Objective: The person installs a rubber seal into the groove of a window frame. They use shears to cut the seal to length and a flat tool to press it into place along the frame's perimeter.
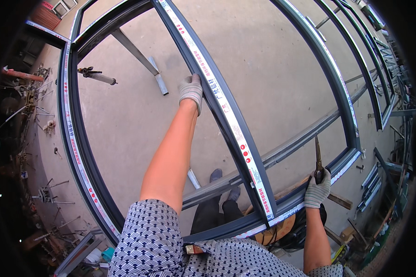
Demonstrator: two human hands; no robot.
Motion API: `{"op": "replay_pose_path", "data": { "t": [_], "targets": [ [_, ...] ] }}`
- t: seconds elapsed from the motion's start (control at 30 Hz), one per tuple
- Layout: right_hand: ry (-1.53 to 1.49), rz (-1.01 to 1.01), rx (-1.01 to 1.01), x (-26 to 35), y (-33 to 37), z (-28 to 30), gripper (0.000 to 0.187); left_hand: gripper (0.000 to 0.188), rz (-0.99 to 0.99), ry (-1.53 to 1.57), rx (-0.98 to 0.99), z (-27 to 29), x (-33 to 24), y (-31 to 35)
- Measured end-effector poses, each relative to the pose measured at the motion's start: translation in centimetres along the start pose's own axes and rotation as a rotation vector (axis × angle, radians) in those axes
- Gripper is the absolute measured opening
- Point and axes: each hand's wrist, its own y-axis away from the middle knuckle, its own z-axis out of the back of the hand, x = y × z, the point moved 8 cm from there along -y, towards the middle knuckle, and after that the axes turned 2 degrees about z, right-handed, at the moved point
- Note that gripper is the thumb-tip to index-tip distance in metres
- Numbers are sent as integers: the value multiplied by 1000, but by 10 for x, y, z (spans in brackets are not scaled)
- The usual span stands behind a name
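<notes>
A large dark window frame (235, 117) with printed white protective tape spreads out in front of me. My left hand (191, 92), in a pale knitted glove, grips the left edge of its middle bar, partway up. The fingertips are partly hidden against the bar. At the lower right, my right hand (318, 190), also gloved, is closed around dark scissors (318, 154). Their long narrow blades are together and point away from me. This hand is beside the frame's near rail (291, 203).
Grey support rails (305, 138) run beneath the frame. A caulking gun (98, 76) shows through the left opening, near a metal leg (138, 53). More frames (356, 41) stand at the far right. Metal stands (51, 194) line the left; profile offcuts (370, 182) lie at right.
</notes>
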Motion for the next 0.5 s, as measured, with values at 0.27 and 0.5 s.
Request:
{"op": "replay_pose_path", "data": {
  "t": [0.27, 0.5],
  "targets": [
    [-94, -89, 35, 0, 0, -2, 41, 49, -22, -21, -38, 1, -7, 21],
    [-48, -58, 20, 9, 0, 1, 40, 47, -10, -2, 15, 0, 18, 16]
  ]
}}
